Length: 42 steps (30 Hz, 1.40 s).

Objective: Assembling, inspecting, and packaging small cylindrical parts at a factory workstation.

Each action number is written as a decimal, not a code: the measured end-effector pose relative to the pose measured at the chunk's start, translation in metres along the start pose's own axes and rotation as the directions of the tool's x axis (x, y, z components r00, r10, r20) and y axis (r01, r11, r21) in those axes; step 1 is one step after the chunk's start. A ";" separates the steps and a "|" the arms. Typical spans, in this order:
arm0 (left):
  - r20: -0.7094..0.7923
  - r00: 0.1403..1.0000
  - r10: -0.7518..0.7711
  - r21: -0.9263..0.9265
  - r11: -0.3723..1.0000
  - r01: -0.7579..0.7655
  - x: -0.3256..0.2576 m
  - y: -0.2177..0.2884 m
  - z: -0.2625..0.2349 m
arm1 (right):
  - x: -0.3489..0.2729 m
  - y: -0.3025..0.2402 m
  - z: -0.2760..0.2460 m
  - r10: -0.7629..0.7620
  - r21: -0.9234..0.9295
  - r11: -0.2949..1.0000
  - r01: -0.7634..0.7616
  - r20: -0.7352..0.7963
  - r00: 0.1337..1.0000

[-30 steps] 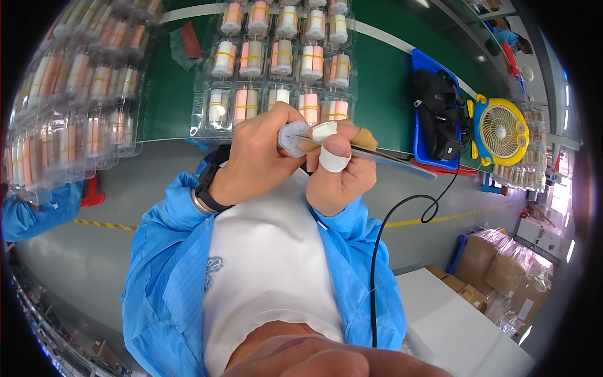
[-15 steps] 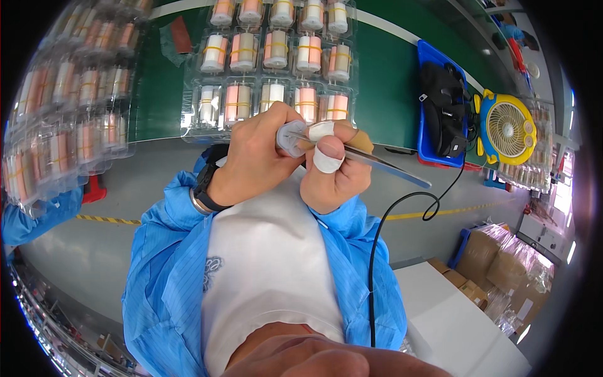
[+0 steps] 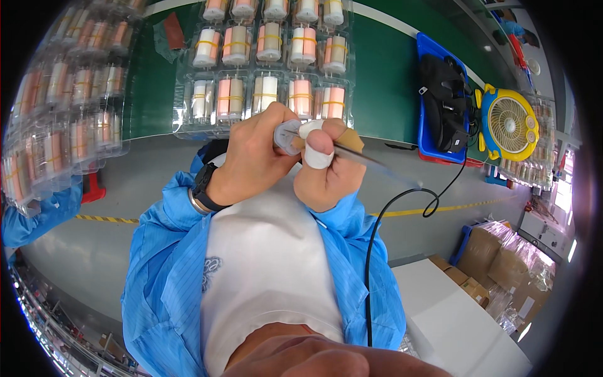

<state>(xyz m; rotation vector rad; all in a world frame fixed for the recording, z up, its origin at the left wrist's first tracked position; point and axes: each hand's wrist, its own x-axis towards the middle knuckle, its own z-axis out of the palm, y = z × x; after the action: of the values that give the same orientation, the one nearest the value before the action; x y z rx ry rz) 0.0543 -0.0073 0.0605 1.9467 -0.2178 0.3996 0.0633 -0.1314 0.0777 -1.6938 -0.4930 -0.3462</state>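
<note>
My left hand is closed around a small part with a round, pale grey end; the rest of it is hidden in the palm. In my right hand, with white tape on its fingers, is a pair of metal tweezers. Their tip meets the face of the round end, and the back end points out to the right, blurred. Both hands are held before my chest at the near edge of the green table. Just beyond them lies a clear plastic tray of pink, white and beige cylinders with yellow bands.
More filled trays are stacked at the left, with a blue sleeve below them. On the right are a blue bin of black devices, a yellow-and-blue fan and a looping black cable. Cardboard boxes stand lower right.
The tweezers have turned slightly and blurred in my right hand, which shifted a little left. My left hand keeps its hold on the round-ended part.
</note>
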 end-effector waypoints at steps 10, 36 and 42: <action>0.018 0.991 0.132 0.148 0.980 -0.134 -0.004 -0.008 0.002 | 0.012 -0.003 -0.011 -0.020 -0.082 0.996 0.028 0.096 0.995; -0.028 0.999 0.020 -0.045 0.999 -0.021 -0.027 -0.015 0.009 | -0.026 0.013 -0.005 0.156 0.115 0.981 -0.156 0.014 0.988; -0.029 0.999 0.022 -0.055 0.998 -0.023 -0.030 -0.017 0.007 | -0.027 0.010 -0.002 0.134 0.035 0.990 -0.133 0.001 0.991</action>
<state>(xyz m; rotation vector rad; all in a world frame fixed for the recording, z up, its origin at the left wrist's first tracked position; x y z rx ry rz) 0.0336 -0.0082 0.0326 1.8846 -0.2300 0.4315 0.0450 -0.1379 0.0558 -1.6823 -0.3802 -0.2401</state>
